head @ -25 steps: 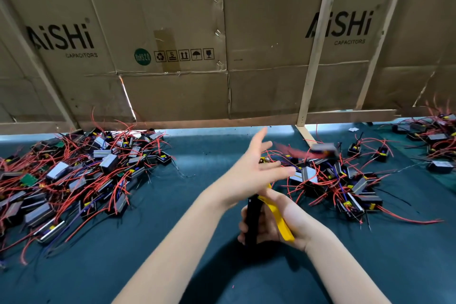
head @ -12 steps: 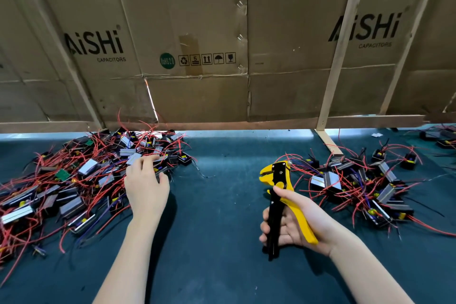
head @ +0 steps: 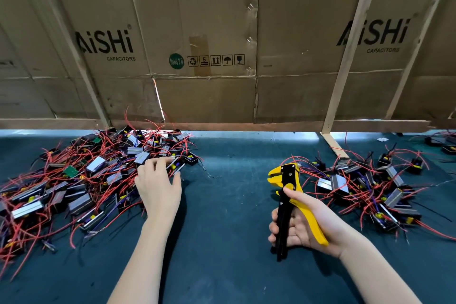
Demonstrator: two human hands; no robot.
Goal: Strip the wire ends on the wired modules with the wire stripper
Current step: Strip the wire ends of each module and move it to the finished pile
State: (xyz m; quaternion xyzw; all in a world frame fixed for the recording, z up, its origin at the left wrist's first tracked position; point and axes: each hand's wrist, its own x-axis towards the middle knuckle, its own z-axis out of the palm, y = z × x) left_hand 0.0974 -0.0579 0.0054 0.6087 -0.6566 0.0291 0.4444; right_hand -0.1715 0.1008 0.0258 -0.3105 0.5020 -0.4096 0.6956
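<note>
Modules (head: 138,155) with red leads heaped at far left of green mat (head: 222,242), kept within reach for picking. Second heap (head: 365,185) to the right, probably the finished lot. Left hand (head: 158,187) at near edge of left heap, fingers curled over one module; firm hold or mere touch, cannot tell. Wire stripper (head: 286,195) upright above mat between heaps, head up, ready for a lead. Right hand (head: 298,224) wrapped round its black and yellow handles, loosely spread. Cardboard wall (head: 222,32) behind.

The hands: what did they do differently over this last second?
The left hand left the wire stripper, swung left to the left pile of modules, and its fingertips now close on one at the edge. The right hand kept holding the stripper upright.
</note>
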